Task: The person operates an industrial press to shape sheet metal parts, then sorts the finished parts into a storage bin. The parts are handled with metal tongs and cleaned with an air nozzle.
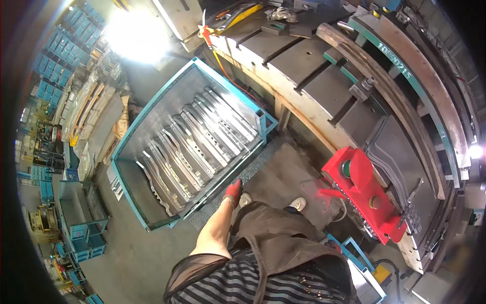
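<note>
My left hand [233, 191], in a red glove, hangs low beside the near long side of a teal-framed metal bin [169, 91]. Its fingers are too small and run together to show whether they grip anything. Inside the bin, long, bent, shiny metal parts [195, 147] lie side by side in a row, several with holes along them. A dark tread-plate strip [255, 164] runs along the bin's near side, close to my left hand. At the right edge of my brown apron [276, 228] a small reddish patch may be my right glove; its fingers are hidden.
A red control box [362, 195] with a green button stands to the right. Behind it a slotted machine bed [324, 76] carries long curved-looking bars [390, 86] and grey cables. Left are a smaller teal bin [83, 218] and stacked teal crates [58, 50]. A blue-framed stand [357, 251] is near my right side.
</note>
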A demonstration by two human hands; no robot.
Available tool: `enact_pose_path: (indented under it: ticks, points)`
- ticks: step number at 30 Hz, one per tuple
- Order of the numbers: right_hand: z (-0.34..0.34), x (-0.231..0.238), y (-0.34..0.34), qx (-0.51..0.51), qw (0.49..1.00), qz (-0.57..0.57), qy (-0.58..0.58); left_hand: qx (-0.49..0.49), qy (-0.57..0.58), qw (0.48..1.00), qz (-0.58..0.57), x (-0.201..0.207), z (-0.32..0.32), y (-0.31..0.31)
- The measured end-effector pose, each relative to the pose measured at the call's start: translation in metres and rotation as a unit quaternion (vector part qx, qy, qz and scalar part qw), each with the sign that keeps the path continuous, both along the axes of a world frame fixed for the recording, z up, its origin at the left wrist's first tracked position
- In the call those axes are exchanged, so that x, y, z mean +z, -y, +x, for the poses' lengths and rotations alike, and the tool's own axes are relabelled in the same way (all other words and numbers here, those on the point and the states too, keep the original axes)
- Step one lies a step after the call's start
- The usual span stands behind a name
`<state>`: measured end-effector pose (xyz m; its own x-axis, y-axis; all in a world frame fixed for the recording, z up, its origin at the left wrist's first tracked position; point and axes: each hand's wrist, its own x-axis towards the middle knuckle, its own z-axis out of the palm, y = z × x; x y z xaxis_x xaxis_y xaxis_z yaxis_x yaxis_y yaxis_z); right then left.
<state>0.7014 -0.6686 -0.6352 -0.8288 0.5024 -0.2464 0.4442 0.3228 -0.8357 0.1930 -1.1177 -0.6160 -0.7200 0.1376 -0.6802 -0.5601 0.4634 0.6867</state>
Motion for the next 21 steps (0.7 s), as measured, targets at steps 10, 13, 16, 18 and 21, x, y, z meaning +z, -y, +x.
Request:
enact_pose_path:
  ticks: [10,13,16,18,21]
  points:
    - [-0.148,0.29,-0.067,-0.157,0.976,0.064,0.135,-0.087,-0.116,0.989,-0.038,0.099,-0.003,-0.261]
    - [-0.179,0.281,-0.081,-0.093,0.991,0.082,0.058,0.014,-0.078,0.997,0.014,0.063,-0.012,-0.216]
    - [-0.195,0.31,-0.096,-0.146,0.988,0.057,0.002,-0.136,-0.179,0.974,0.041,0.102,-0.022,-0.26]
    - [-0.2,0.322,-0.105,-0.204,0.978,0.036,-0.007,-0.046,0.004,0.997,0.056,0.145,-0.016,-0.304]
    - [-0.211,0.339,-0.123,-0.241,0.968,0.048,-0.055,-0.062,-0.035,0.995,-0.069,0.138,-0.031,-0.306]
